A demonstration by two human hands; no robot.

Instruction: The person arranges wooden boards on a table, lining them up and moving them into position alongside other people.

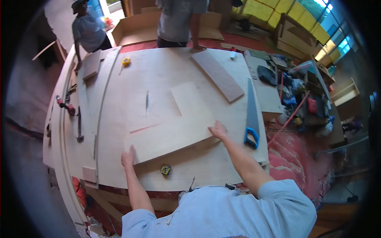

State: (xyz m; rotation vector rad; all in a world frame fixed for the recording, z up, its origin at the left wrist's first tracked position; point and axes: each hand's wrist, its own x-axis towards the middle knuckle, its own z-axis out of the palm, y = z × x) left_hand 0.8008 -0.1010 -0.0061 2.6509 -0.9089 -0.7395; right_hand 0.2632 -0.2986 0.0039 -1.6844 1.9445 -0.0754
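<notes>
The left hand (pixel 127 156) pinches one end of a pale board (pixel 170 139); the right hand (pixel 218 130) grips the other end; the board spans between them, slanting, its right end farther from the body; a tape measure (pixel 166 170) sits on the surface (pixel 131 99), right of the left hand; a saw (pixel 252 117) lies right of the right hand, a plank (pixel 218 77) beyond it; a hammer (pixel 79 127) rests left of the left hand.

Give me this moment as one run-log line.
Left hand: holds pale board, left end | Right hand: holds same board, right end | Near: nearer tape measure, blue-handled saw | Beyond: two people
</notes>
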